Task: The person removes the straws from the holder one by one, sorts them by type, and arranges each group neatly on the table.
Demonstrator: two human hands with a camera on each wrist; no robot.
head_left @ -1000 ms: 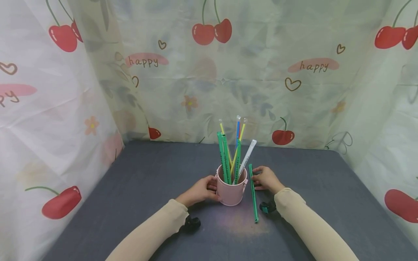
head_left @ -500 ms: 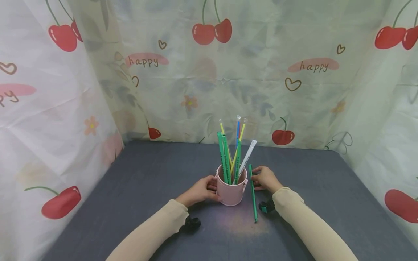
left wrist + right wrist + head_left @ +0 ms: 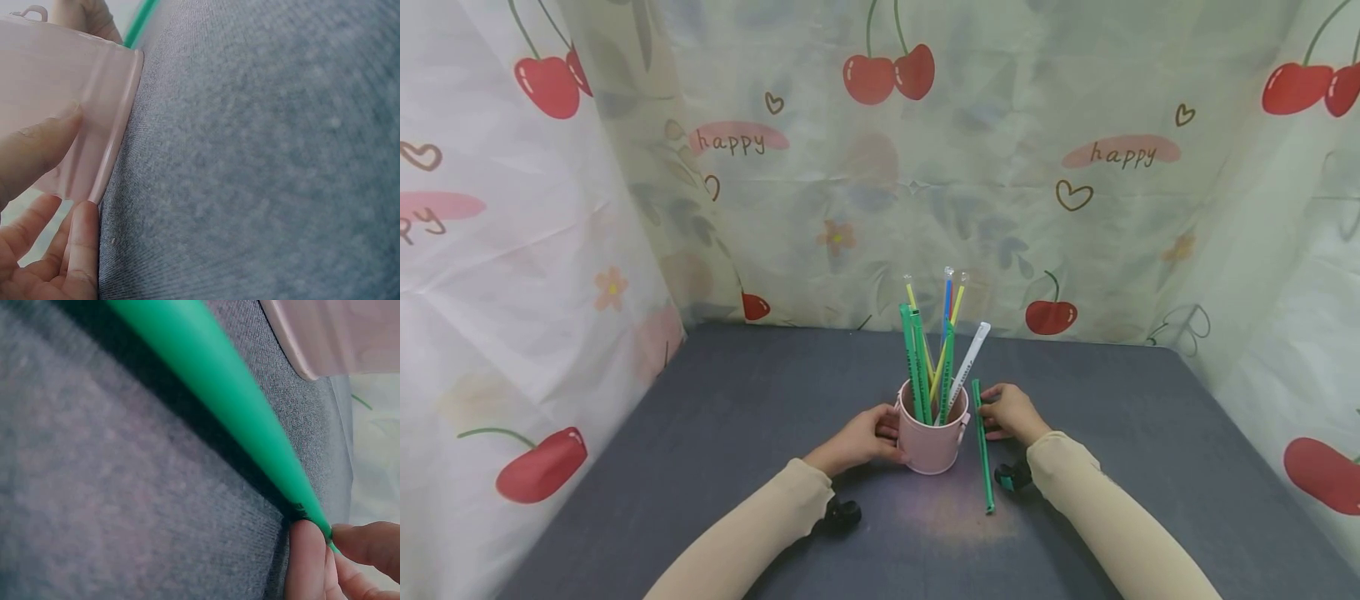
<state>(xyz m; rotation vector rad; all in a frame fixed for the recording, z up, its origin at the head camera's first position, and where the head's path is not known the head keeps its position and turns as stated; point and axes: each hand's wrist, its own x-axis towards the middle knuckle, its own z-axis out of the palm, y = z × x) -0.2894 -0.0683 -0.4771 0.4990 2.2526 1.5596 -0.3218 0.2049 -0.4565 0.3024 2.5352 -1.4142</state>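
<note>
A small pink bucket (image 3: 927, 450) stands upright on the dark grey table, holding several wrapped drinking straws: green, yellow, blue and white. My left hand (image 3: 859, 437) grips its left side; in the left wrist view the thumb (image 3: 44, 144) lies on the wall and the fingers are near the base. To the right of the bucket, my right hand (image 3: 1013, 413) pinches a green wrapped straw (image 3: 984, 467) between thumb and fingers near its far end. The right wrist view has this straw (image 3: 231, 406) running close over the cloth, apart from the bucket.
The dark grey table (image 3: 775, 375) reaches back to a hanging curtain (image 3: 970, 150) printed with cherries and hearts. More curtain hangs on both sides. A black device (image 3: 841, 515) sits under the left wrist and another (image 3: 1013, 476) under the right.
</note>
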